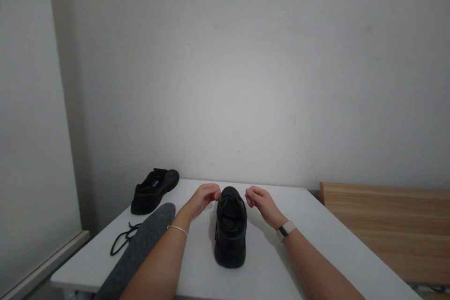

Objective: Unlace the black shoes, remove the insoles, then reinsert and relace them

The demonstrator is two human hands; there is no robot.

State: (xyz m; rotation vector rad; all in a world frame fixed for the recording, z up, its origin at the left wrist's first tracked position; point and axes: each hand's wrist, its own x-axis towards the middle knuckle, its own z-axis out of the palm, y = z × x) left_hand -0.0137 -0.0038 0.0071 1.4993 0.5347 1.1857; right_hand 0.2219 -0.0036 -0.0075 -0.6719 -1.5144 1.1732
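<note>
Two bare forearms reach forward over a white table (302, 225), and the left hand (203, 197) and right hand (259, 200) sit either side of the far end of a black shoe (230, 232) standing upright in the middle, heel toward the viewer. Each hand's fingers are curled into a narrow pinch at the shoe's top; whether they hold a lace is too small to tell. To the left lie a grey insole (140, 248), a loose black lace (123, 238) and a second black shoe (154, 190).
</note>
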